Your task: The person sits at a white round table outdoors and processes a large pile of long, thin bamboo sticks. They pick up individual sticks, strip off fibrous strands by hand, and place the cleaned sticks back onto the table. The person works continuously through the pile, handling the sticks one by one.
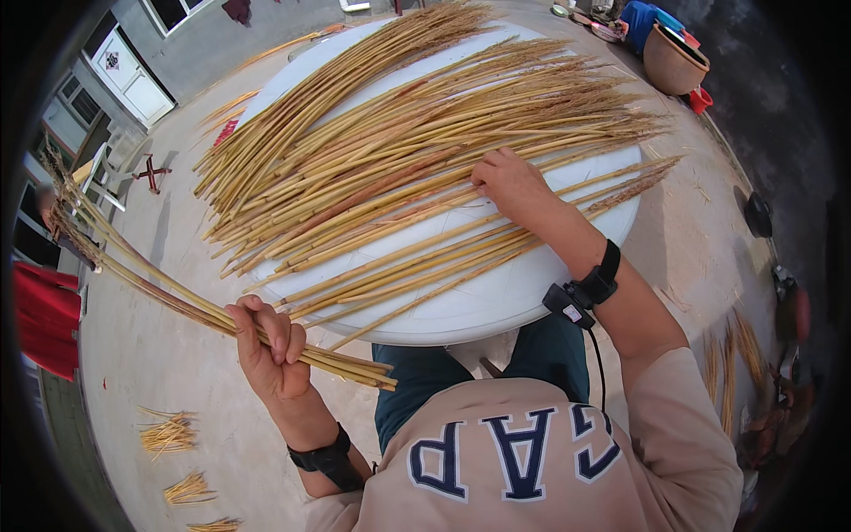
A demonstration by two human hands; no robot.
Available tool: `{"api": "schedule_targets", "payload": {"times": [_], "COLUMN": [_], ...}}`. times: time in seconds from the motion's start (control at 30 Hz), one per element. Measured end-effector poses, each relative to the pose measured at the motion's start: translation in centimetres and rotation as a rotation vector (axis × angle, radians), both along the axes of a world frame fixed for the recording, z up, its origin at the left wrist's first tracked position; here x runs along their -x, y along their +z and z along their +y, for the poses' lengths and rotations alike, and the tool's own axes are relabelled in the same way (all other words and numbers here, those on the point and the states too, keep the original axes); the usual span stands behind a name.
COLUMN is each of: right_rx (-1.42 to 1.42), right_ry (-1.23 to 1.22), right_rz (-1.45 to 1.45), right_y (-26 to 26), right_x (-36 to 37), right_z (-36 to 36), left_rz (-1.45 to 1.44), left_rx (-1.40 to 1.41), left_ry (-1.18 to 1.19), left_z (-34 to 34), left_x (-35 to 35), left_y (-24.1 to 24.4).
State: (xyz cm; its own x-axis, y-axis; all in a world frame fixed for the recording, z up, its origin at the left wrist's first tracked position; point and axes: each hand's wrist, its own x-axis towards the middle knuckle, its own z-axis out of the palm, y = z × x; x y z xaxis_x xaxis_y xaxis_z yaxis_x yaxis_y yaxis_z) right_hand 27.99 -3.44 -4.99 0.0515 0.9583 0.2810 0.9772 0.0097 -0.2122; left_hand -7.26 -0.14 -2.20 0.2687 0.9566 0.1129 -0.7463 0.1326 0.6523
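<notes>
Long dry stalks with feathery brown seed heads (399, 139) lie in a wide layer across a round white table (465, 292), heads towards the upper right. My left hand (272, 346), at the table's near left edge, is closed around a small bunch of stalks (173, 289); their cut ends stick out to the right and their heads point to the upper left. My right hand (505, 176) touches the near side of the layer, fingers bent; whether it grips a stalk is hidden. Several separate stalks (425, 263) lie nearer to me, partly under my right forearm.
Small piles of short stalk pieces (167, 432) lie on the concrete ground at the lower left. More bundles (729, 372) lie at the right. A large clay pot (675, 60) stands at the upper right, beside a red bucket (700, 100). A person (60, 223) is at the far left.
</notes>
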Motion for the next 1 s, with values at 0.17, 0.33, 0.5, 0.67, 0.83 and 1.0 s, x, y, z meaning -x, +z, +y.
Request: {"api": "schedule_targets", "payload": {"times": [0.17,0.33,0.5,0.67,0.83,1.0], "right_rx": [-0.025,-0.088,-0.366,-0.619,-0.671,-0.613], "right_ry": [0.062,0.074,0.084,0.102,0.190,0.150], "right_rz": [0.047,0.035,-0.060,-0.198,-0.197,-0.256], "right_y": [-0.3,-0.6,1.0,2.6,3.9,4.0], "right_x": [-0.8,-1.3,-1.0,-0.7,-0.2,-2.1], "right_z": [0.2,0.0,-1.0,-2.2,-3.0,-4.2], "left_rz": [0.002,0.013,0.021,0.040,0.206,0.264], "left_rx": [0.074,0.139,0.124,0.011,-0.059,-0.028], "left_ry": [0.003,0.022,0.004,-0.078,0.119,0.165], "left_z": [0.2,0.3,0.5,0.6,0.0,-1.0], "left_x": [0.0,-1.0,-1.7,-3.0,-3.8,-5.2], "left_y": [-0.8,-1.4,-2.1,-1.3,0.5,1.7]}}
